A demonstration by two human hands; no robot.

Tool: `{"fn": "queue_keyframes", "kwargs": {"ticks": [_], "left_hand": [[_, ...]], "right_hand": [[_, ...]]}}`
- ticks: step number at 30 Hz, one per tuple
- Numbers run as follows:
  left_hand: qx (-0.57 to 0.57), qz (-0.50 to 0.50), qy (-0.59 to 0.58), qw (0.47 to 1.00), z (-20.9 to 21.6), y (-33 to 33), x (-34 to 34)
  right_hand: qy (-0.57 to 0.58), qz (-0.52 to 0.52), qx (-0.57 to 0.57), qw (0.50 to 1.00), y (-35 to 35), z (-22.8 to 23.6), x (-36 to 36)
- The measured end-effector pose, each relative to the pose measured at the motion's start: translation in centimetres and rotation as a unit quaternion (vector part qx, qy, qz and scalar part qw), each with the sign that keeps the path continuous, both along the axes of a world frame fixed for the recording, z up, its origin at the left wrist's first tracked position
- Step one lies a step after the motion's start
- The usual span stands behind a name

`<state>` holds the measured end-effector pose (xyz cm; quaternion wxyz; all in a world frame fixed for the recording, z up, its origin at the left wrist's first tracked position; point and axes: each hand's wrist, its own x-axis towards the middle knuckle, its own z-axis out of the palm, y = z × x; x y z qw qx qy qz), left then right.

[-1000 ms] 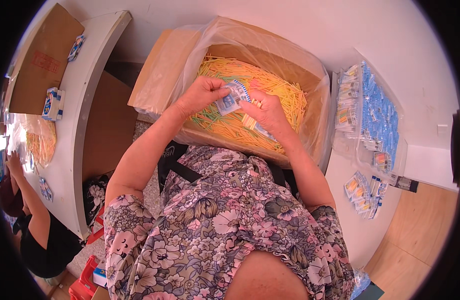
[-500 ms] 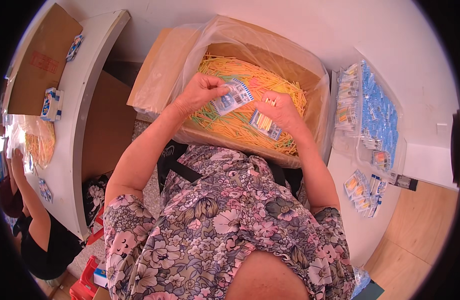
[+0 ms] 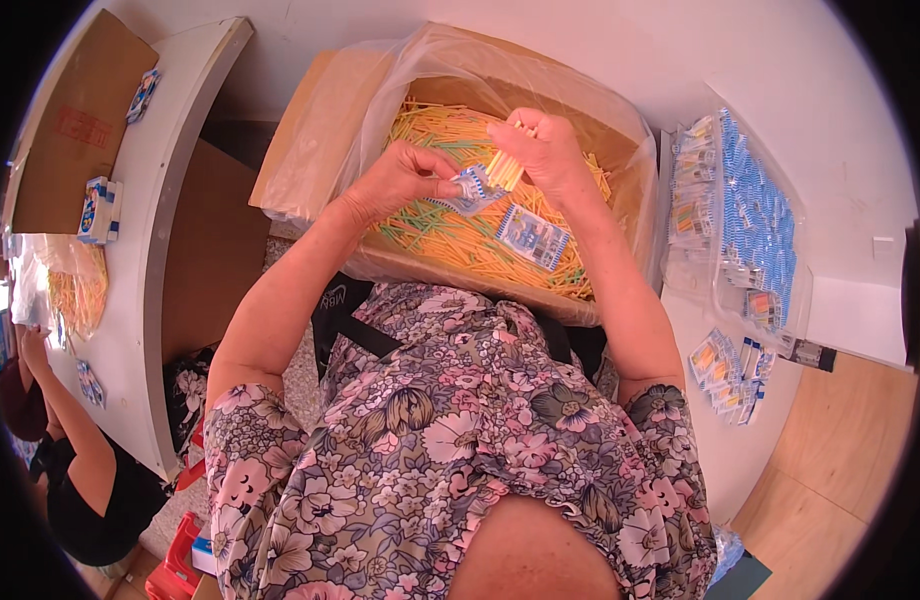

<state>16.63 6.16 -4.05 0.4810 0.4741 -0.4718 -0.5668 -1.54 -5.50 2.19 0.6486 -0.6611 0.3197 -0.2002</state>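
Note:
My left hand (image 3: 408, 180) pinches a small clear plastic packet (image 3: 472, 188) with blue-and-white striped edges. My right hand (image 3: 546, 155) is closed around a bundle of thin yellow sticks (image 3: 506, 168). The lower ends of the sticks are at the packet's edge; whether they are inside it I cannot tell. Both hands are over a cardboard box (image 3: 270, 175) lined with clear plastic and filled with loose yellow, orange and green thin sticks (image 3: 430, 255). A second striped packet (image 3: 533, 237) lies on these sticks, below my right hand.
To the right, a clear plastic bin (image 3: 808, 240) holds many striped packets, and several filled packets (image 3: 730, 375) lie on the white table (image 3: 710, 470) in front of it. At the left, another person's arm (image 3: 65, 400) reaches over a white table (image 3: 130, 330) with small blue-and-white boxes (image 3: 100, 210).
My right hand has moved up and to the left with the sticks, to the packet in my left hand. The second packet now lies uncovered. My left hand has barely moved.

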Motion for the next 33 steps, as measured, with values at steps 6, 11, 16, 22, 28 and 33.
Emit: {"fn": "queue_keyframes", "kwargs": {"ticks": [6, 11, 16, 22, 28, 33], "left_hand": [[0.022, 0.003, 0.001, 1.000, -0.3, 0.2, 0.3], [0.043, 0.018, 0.017, 0.999, 0.1, 0.3, 0.1], [0.059, 0.015, 0.015, 0.998, 0.8, 0.4, -0.6], [0.103, -0.093, -0.143, 0.980, 3.7, -1.2, -3.5], [-0.111, -0.201, -0.334, 0.914, 1.3, -3.9, -8.2], [-0.267, -0.184, -0.598, 0.734, -3.3, -6.6, -13.1]], "right_hand": [[0.074, -0.006, -0.287, 0.955, 1.3, 0.4, 1.8], [0.019, 0.022, -0.231, 0.972, 2.2, 1.8, 1.0], [0.006, -0.020, -0.207, 0.978, 3.3, 1.2, -1.3], [0.034, -0.071, -0.372, 0.925, 5.7, -0.3, -6.4], [-0.005, -0.217, -0.320, 0.922, 9.8, 5.0, -22.9], [0.092, -0.506, -0.263, 0.816, 12.4, 6.8, -37.7]]}}
